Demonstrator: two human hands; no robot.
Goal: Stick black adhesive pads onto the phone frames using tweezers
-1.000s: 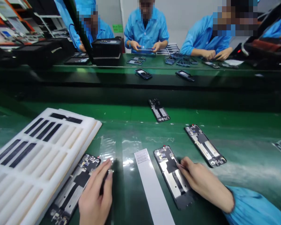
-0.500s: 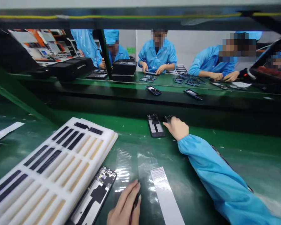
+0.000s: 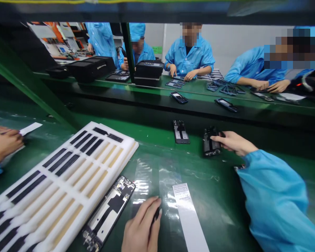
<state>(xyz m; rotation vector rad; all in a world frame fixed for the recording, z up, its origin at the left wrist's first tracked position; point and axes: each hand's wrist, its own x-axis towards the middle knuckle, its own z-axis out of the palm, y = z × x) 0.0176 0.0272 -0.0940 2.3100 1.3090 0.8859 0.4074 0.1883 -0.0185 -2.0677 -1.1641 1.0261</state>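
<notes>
My right hand [image 3: 236, 141] is closed on the edge of an opened phone [image 3: 210, 144], thumb on its face. That phone is dark, with bare parts showing at its ends. Left of it, another opened phone [image 3: 181, 132] lies on the bright green strip. My left hand [image 3: 143, 224] is closed near the bottom middle, thumb against fingers around a dark thing [image 3: 156, 215] mostly hidden in the grip. Beside it lies an opened phone [image 3: 109, 211] with circuit boards at both ends, along the white foam tray [image 3: 132, 148]. A white strip [image 3: 190, 217] lies to the right of my left hand.
The tray's slots hold black strips [image 3: 67, 164]. A co-worker's hand [image 3: 6, 143] works at the far left. Across the raised ledge [image 3: 152, 101], several people in blue sit with phones and black boxes [image 3: 148, 71]. A green post [image 3: 34, 78] slants at left.
My right hand has picked up the opened phone from beside the other one and moved it right. My left hand keeps its grip. The view has shifted, and a co-worker's hand now shows at left.
</notes>
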